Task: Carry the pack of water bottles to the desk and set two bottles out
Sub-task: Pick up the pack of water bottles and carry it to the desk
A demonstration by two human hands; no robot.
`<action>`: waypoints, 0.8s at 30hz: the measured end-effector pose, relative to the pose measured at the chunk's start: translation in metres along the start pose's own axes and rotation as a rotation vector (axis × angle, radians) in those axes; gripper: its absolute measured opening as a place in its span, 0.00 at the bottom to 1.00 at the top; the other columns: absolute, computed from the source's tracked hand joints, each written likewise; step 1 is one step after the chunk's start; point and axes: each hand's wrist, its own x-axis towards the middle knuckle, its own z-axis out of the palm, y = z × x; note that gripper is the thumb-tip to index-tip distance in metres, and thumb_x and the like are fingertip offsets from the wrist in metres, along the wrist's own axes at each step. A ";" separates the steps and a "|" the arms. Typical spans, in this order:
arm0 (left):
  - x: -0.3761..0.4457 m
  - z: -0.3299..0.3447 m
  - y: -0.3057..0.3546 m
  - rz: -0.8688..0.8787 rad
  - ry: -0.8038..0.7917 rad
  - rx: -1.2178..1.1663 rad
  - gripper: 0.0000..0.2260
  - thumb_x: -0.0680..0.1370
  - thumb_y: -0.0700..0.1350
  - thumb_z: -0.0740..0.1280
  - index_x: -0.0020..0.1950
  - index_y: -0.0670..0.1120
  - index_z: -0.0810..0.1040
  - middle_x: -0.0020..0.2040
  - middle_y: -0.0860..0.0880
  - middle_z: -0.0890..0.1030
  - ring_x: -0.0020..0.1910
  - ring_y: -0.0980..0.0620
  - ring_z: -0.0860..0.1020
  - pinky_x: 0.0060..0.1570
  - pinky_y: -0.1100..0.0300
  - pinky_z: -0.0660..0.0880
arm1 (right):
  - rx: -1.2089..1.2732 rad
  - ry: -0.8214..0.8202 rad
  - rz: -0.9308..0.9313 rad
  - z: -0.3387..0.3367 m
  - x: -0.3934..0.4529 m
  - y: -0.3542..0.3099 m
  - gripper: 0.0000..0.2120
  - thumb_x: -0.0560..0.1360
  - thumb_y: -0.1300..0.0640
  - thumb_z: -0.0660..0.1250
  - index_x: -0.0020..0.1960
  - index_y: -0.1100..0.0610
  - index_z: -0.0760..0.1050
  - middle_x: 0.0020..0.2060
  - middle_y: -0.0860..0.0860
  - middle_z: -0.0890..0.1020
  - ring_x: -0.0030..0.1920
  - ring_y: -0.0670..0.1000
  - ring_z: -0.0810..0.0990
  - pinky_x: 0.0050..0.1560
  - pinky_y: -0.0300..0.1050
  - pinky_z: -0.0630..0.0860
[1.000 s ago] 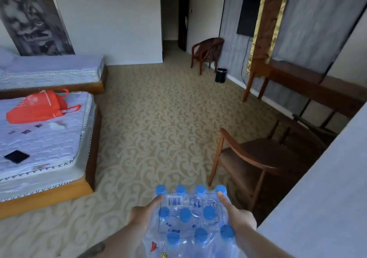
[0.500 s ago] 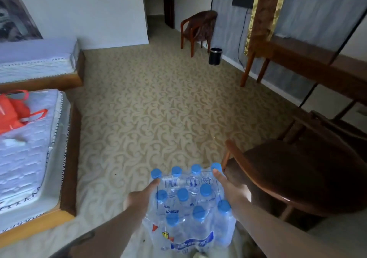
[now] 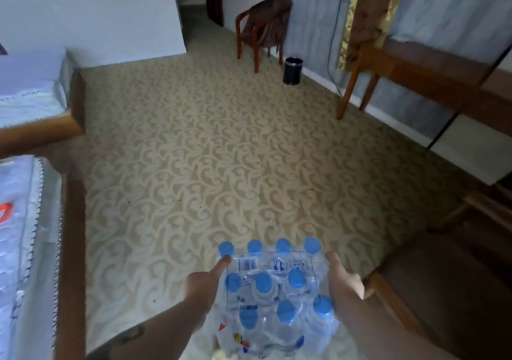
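A shrink-wrapped pack of water bottles with several blue caps hangs in front of me at the bottom of the head view, above the patterned carpet. My left hand grips its left side, thumb pressed on the wrap near a front cap. My right hand clamps its right side. The dark wooden desk runs along the right wall, well ahead and to the right of the pack.
A wooden chair sits close at the lower right. Two beds line the left side. Farther off stand another chair and a black waste bin by the right wall; open carpet lies between.
The view has advanced across the room and tipped down. The near chair slid to the lower right, the beds slid left, and the desk drew nearer. Both hands keep their grip on the pack.
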 end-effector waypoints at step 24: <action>0.263 0.220 0.409 0.135 -0.131 0.260 0.28 0.65 0.66 0.73 0.37 0.38 0.78 0.30 0.45 0.77 0.29 0.47 0.75 0.31 0.57 0.70 | 0.335 0.150 0.163 0.088 0.273 -0.340 0.30 0.63 0.34 0.67 0.48 0.60 0.73 0.41 0.56 0.78 0.43 0.59 0.78 0.51 0.52 0.76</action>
